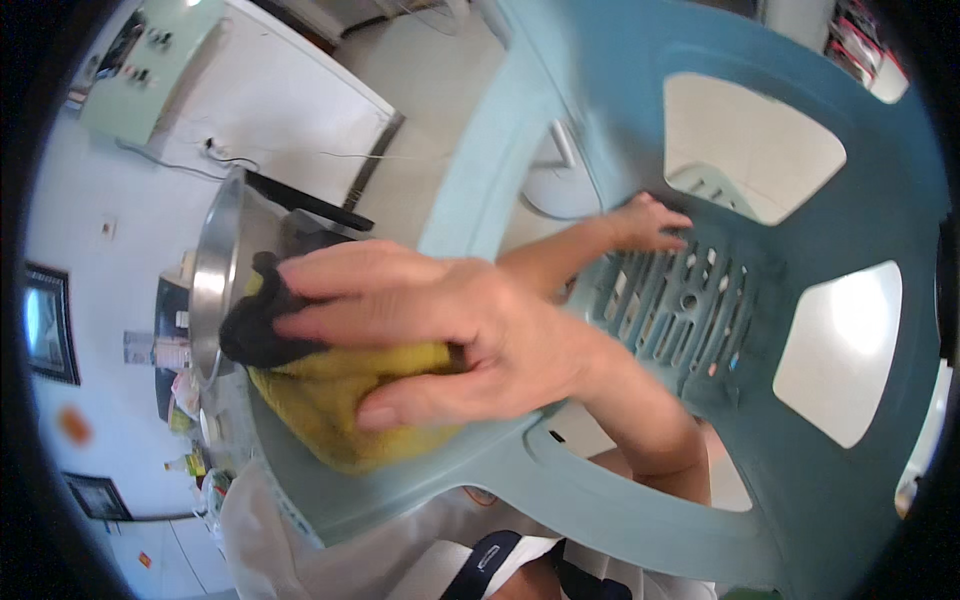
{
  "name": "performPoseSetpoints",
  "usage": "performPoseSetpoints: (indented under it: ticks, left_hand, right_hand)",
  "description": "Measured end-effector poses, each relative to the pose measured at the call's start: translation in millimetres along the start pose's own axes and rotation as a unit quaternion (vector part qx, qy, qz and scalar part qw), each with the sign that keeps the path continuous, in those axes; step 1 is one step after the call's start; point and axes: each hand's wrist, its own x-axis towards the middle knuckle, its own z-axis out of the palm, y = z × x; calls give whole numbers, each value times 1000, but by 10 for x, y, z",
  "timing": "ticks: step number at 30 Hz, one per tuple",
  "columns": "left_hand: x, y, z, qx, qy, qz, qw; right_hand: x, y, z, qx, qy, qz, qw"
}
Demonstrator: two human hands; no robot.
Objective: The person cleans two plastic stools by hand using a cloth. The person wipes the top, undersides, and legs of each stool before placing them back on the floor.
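A pale blue-green plastic armchair [817, 240] fills the right and lower middle of the view. My right hand [457, 330] is palm down, gripping a yellow cloth [345, 405] with a black part [274, 322] under the fingertips. This cloth lies against a broad smooth part of the chair at the left. Farther off, my left hand [649, 221] reaches past beneath the right one, fingers spread, at the edge of the chair's slotted panel [675, 307]. Whether those fingers press on the plastic I cannot tell. My right hand hides part of my left forearm.
A stainless steel basin [214, 285] stands just left of the cloth. Behind the chair, a round white base with a post [559, 184] rests on the tiled floor [427, 82]. A cable [375, 156] runs nearby. Bottles and bags [195, 465] sit at the lower left.
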Motion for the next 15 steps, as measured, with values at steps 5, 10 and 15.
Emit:
performPoseSetpoints:
  ticks: [5, 10, 15]
  left_hand:
    - [-163, -40, -1, 29, -13, -30, 999]
    - [-86, 28, 24, 31, -24, -31, 999]
    - [-106, 18, -41, 32, -25, -29, 999]
  right_hand:
    - [-462, 301, -36, -295, -59, -18, 954]
    - [-1427, 372, -275, -422, 51, 61, 903]
    - [-1194, 186, -207, -434, 132, 83, 887]
